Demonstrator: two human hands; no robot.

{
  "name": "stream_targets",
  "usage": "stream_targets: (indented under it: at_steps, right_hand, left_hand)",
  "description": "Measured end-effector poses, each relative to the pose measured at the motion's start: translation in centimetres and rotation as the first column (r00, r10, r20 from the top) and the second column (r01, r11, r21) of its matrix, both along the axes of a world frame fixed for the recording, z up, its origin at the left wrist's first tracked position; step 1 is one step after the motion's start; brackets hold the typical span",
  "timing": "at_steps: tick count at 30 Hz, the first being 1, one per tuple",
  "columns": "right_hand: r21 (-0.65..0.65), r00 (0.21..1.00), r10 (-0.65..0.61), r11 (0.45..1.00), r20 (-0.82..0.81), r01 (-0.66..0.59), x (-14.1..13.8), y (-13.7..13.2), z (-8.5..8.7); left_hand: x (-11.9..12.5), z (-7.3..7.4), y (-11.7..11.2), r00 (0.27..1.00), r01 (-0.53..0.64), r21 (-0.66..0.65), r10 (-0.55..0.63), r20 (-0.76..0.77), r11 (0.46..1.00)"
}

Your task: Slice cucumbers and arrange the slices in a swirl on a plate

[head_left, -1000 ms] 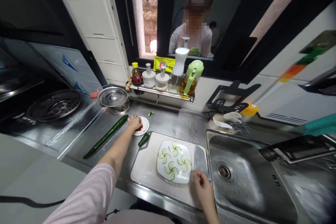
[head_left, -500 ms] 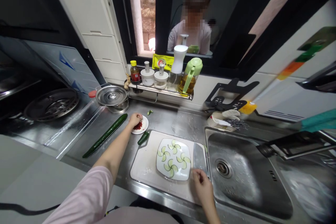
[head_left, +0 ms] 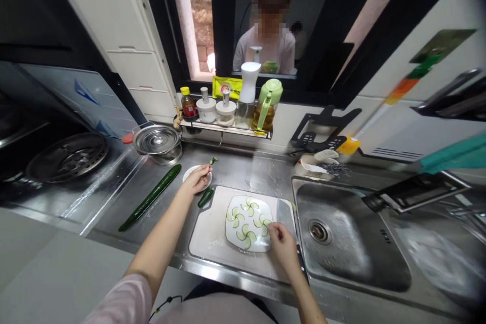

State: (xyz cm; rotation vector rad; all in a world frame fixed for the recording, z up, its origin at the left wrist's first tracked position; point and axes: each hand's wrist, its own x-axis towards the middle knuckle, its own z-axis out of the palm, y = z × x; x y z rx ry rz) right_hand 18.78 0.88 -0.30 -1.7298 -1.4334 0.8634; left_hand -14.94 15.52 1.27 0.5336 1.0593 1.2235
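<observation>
1. Two bare hands work over a steel counter (head_left: pixel 261 174) beside a sink (head_left: pixel 341 243).
2. Reaching forward, the left hand (head_left: pixel 196 180) lies over a small white dish (head_left: pixel 190 172) at the back of the counter, fingers curled down onto it; whether they grip anything I cannot tell.
3. Near the lower right corner of a square white plate (head_left: pixel 248 216), the right hand (head_left: pixel 281 243) has its fingertips pinched together at the plate's edge; what they pinch, if anything, is too small to tell.
4. Thin cucumber slices (head_left: pixel 240 234) lie on the plate in small pinwheel groups, and the plate sits on a white cutting board (head_left: pixel 207 238).
5. A cleaver (head_left: pixel 285 211) lies flat along the board's right edge, just beside the plate, its handle partly hidden under the right hand.
6. A short cucumber piece (head_left: pixel 205 196) rests at the board's upper left corner, just below the small dish.
7. Left of the dish, a whole cucumber (head_left: pixel 150 196) lies slantwise on the counter, well apart from the board.
8. Behind it stands a lidded steel pot (head_left: pixel 156 140), and a rack (head_left: pixel 224 129) along the wall holds bottles and jars, among them a green-capped oil jug (head_left: pixel 267 106).
9. In the dark window above, a person's reflection (head_left: pixel 268 43) shows.
</observation>
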Motion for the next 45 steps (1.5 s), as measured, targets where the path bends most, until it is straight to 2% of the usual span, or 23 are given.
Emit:
stream_targets:
  at_steps: [3,9,12,15,21,31,36,41,45]
  right_hand:
    - [0.075,0.998,0.065,0.995,-0.008,-0.064,-1.2,1.7,2.4]
    - [0.22,0.985,0.17,0.961,0.007,-0.168,-3.9,5.9,8.1]
    - [0.3,0.968,0.245,0.921,0.053,-0.25,-4.7,7.5,9.7]
    - [0.347,0.95,0.297,0.885,0.096,-0.312,-4.9,8.2,10.5]
    - [0.357,0.948,0.298,0.878,0.112,-0.318,-4.4,8.1,10.1]
    - [0.32,0.937,0.331,0.881,0.112,-0.349,-3.8,8.0,9.7]
    - [0.295,0.939,0.321,0.892,0.122,-0.343,-3.4,8.2,8.7]
    - [0.25,0.927,0.331,0.896,0.176,-0.368,-3.3,8.1,7.4]
    - [0.213,0.914,0.344,0.897,0.215,-0.387,-3.1,8.1,6.5]
  left_hand:
    - [1.7,1.9,-1.2,0.993,0.079,0.037,-0.082,0.082,0.996]
    - [6.2,5.1,-2.3,0.966,0.236,0.126,-0.219,-0.136,0.964]
    - [8.3,6.3,-2.6,0.926,0.322,0.168,-0.274,-0.26,0.932]
    - [9.9,7.2,-3.1,0.893,0.392,0.217,-0.314,-0.323,0.894]
    - [11.6,7.9,-3.9,0.868,0.449,0.272,-0.343,-0.359,0.851]
    - [12.5,6.9,-4.0,0.846,0.481,0.236,-0.376,-0.379,0.845]
    - [12.4,5.7,-4.0,0.84,0.452,0.203,-0.338,-0.424,0.868]
    - [12.6,4.0,-4.3,0.798,0.5,0.151,-0.385,-0.464,0.853]
    - [12.8,3.3,-4.0,0.765,0.527,0.154,-0.388,-0.513,0.836]
